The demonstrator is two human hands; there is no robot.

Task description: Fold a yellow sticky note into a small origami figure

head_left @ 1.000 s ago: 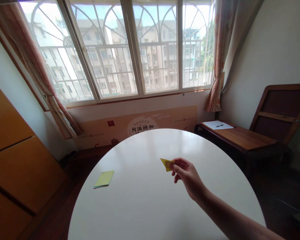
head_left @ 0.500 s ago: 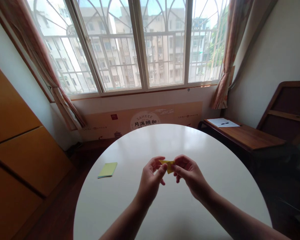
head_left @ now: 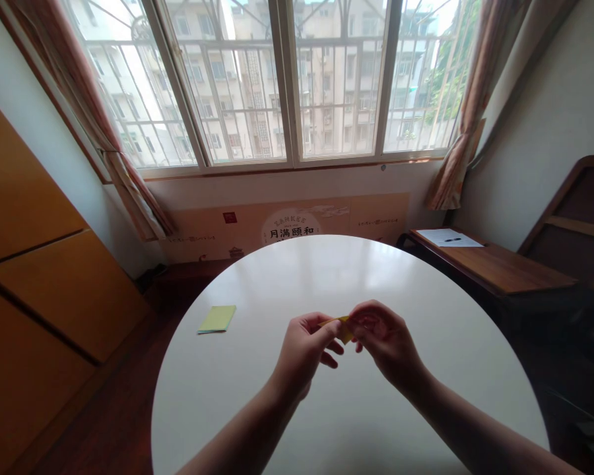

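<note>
Left hand (head_left: 304, 349) and right hand (head_left: 391, 340) bare. Wrists (head_left: 288, 388) bare. Left forearm (head_left: 250, 423), right forearm (head_left: 465, 425) likewise uncovered as far as visible; both slim, smooth-outlined.

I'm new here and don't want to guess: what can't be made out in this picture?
All in the head view:
- Yellow paper: its full shape, covered by the left hand and right hand.
- White sheet: any writing, too small.
- Poster: its lower lettering, behind the white table.
- White table: near side, cut off by the bottom edge.
</note>
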